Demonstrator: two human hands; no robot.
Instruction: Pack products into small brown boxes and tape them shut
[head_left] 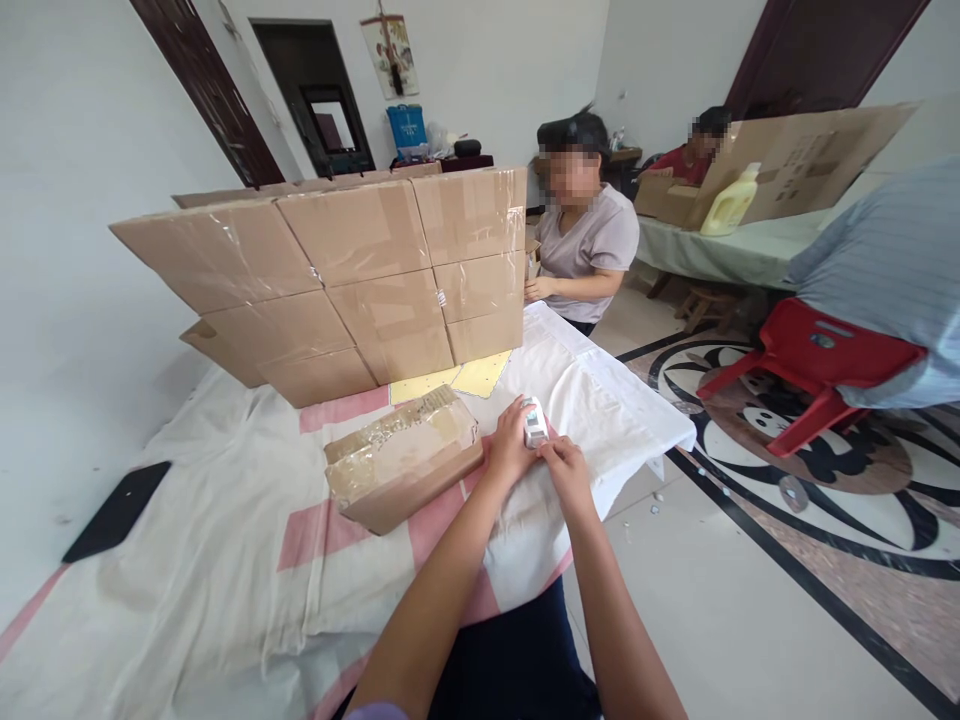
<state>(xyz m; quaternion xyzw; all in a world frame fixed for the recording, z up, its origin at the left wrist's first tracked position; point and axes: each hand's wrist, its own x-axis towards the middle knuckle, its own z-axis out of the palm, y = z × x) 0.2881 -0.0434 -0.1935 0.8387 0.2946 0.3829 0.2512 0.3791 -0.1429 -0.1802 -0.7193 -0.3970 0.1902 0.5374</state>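
Handling seems under way, with nothing visibly finished and what is left unclear. Just right of the frame's centre, the right hand (568, 470) has bent fingers at the lower edge of a small white item (535, 424), grip uncertain; beyond, the left hand (511, 446) is closed around it.

Apparently a home: a wall scroll (388, 56) hangs behind the cardboard divider (390, 232), a panda floor medallion (829, 485) right of it.
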